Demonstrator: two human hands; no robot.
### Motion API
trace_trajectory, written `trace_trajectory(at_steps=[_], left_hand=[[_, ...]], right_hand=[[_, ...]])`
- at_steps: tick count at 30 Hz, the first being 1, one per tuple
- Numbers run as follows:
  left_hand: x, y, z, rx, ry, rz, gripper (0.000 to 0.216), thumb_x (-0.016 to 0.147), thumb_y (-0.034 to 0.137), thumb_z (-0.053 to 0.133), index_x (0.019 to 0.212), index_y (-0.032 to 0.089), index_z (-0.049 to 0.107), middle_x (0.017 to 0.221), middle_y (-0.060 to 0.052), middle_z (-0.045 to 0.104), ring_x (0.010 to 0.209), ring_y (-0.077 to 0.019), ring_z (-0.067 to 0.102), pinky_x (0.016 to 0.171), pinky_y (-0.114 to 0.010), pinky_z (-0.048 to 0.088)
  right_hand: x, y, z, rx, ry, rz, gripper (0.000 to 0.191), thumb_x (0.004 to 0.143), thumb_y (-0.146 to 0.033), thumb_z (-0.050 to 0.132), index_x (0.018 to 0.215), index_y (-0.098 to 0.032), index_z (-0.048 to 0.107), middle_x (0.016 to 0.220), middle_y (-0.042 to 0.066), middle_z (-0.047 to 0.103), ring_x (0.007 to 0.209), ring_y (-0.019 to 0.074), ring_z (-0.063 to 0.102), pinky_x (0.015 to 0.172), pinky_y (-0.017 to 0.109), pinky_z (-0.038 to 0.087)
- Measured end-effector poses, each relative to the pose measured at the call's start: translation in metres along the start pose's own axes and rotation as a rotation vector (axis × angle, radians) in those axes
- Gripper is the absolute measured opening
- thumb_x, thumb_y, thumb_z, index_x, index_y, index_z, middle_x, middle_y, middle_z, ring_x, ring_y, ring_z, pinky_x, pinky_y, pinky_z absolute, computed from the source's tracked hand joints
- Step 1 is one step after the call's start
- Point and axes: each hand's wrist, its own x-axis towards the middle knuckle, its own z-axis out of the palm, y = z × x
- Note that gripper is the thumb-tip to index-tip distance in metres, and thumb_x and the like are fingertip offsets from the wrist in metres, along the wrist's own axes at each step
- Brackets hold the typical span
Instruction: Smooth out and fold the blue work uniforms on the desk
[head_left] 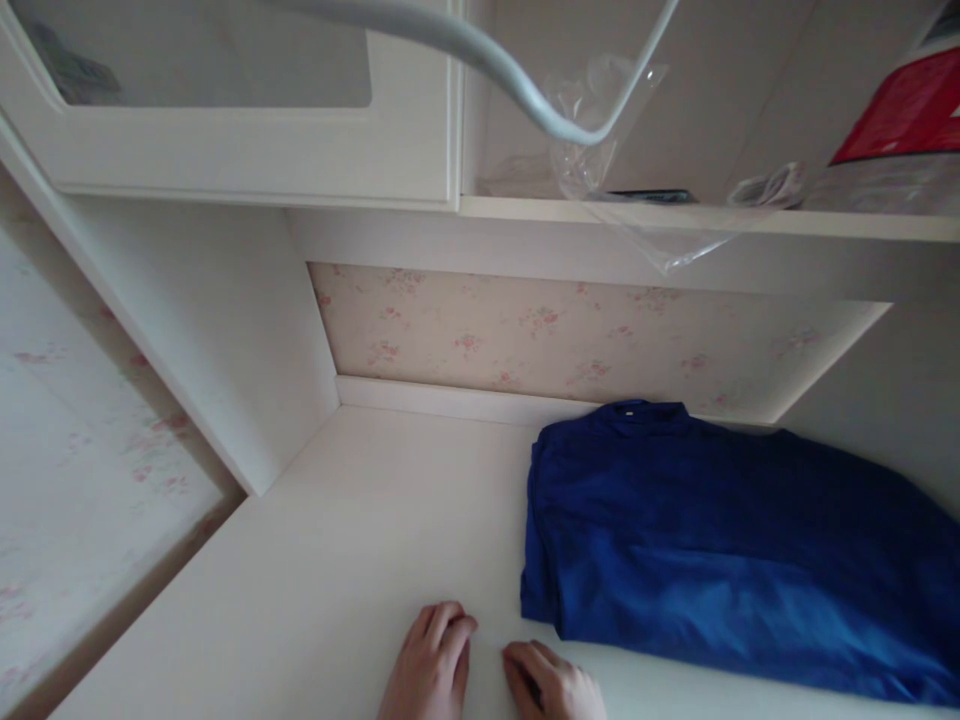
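Observation:
My left hand (pixel 433 662) rests on the white desktop (pixel 360 520) near the bottom edge of the head view, fingers bent and close together, with nothing seen in them. Just to its right, across a small gap, lies my right hand (pixel 556 684). Its fingers are curled towards the thumb around a dark hollow, and no object shows there. A folded dark blue garment (pixel 720 550) of slightly shiny cloth, with what looks like a collar at its far edge, lies beyond and to the right of my right hand. Neither hand touches it. Both wrists are cut off by the frame.
A white cabinet door (pixel 262 155) with a glass pane and an open shelf (pixel 712 215) hang above the desktop. Clear plastic wrapping (pixel 660 250) droops over the shelf edge, under a white curved tube (pixel 525 95). A red-labelled package (pixel 907 115) stands at the right.

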Motion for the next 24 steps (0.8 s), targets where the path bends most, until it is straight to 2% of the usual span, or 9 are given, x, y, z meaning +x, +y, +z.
trace_trajectory(at_steps=[5,12,24], left_hand=[[-0.0008,-0.0016,0.0014,-0.006,0.011,0.015,0.033,0.083,0.003,0.052,0.105,0.024,0.064,0.1,-0.005,0.069,0.093,-0.0215,0.067,0.082,-0.033,0.06],[-0.0025,-0.0029,0.0019,-0.028,-0.005,0.006,0.033,0.084,0.003,0.053,0.107,0.025,0.063,0.101,-0.005,0.068,0.094,-0.0216,0.066,0.083,-0.034,0.06],[-0.0028,-0.0022,0.0014,-0.044,-0.044,-0.026,0.035,0.083,0.001,0.053,0.107,0.023,0.065,0.103,-0.005,0.069,0.097,-0.022,0.066,0.085,-0.036,0.059]], right_hand=[[0.0,-0.0006,0.0006,0.01,0.029,-0.002,0.028,0.095,-0.037,0.039,0.09,-0.032,0.066,0.076,-0.003,0.071,0.062,0.0152,0.07,0.053,0.019,0.044],[0.0008,-0.0034,-0.0036,0.036,-0.038,0.021,0.025,0.094,-0.034,0.041,0.093,-0.032,0.066,0.081,-0.003,0.072,0.067,0.0162,0.071,0.056,0.02,0.044],[0.0008,-0.005,-0.0048,0.086,-0.05,0.031,0.025,0.095,-0.032,0.041,0.094,-0.031,0.067,0.083,-0.002,0.072,0.07,0.0166,0.071,0.059,0.021,0.044]])
